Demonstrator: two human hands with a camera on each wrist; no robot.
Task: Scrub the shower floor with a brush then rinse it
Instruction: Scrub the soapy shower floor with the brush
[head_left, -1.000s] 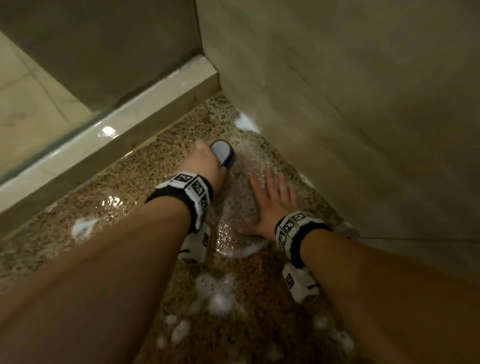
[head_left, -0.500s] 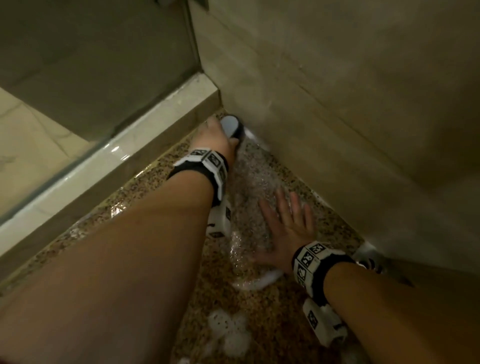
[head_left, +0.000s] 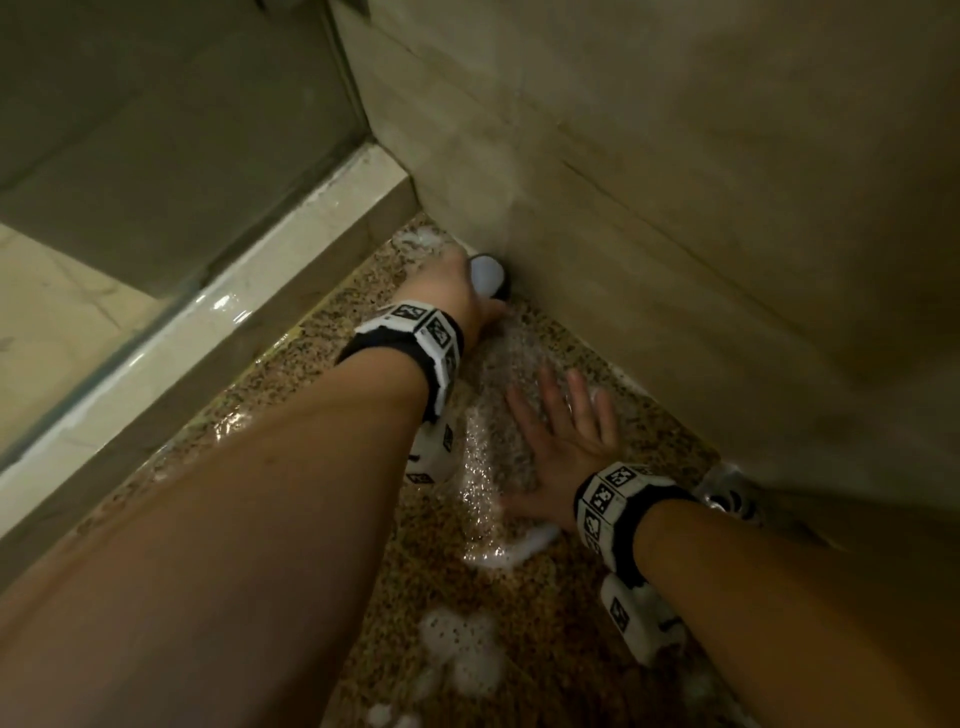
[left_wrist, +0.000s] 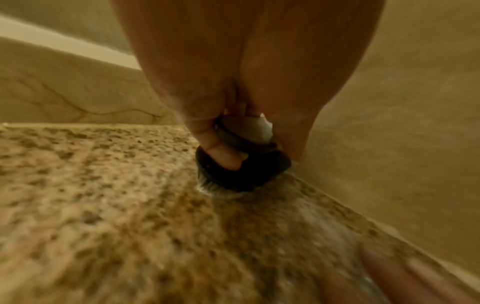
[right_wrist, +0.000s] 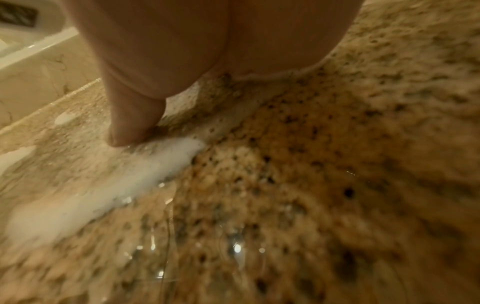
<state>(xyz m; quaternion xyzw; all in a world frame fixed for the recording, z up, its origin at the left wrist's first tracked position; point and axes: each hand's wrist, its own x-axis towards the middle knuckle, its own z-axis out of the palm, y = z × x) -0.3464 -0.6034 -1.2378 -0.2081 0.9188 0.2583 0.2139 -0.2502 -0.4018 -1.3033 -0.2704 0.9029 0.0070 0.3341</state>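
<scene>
The fingers (left_wrist: 223, 153) of the left hand (head_left: 457, 291) curl round the brush (left_wrist: 244, 170), whose bristles sit on the shower floor (head_left: 322, 364) right at the wall (head_left: 597, 234). The right hand (head_left: 566, 441) lies flat, fingers spread, on the foam (right_wrist: 145, 174). Best to work short firm strokes along the wall joint, braced on that planted palm.

One brush (head_left: 491, 275) against the wall (head_left: 675, 208); two hands, left hand (head_left: 457, 291) and right hand (head_left: 566, 441), on the shower floor (head_left: 322, 364); two wristbands.
</scene>
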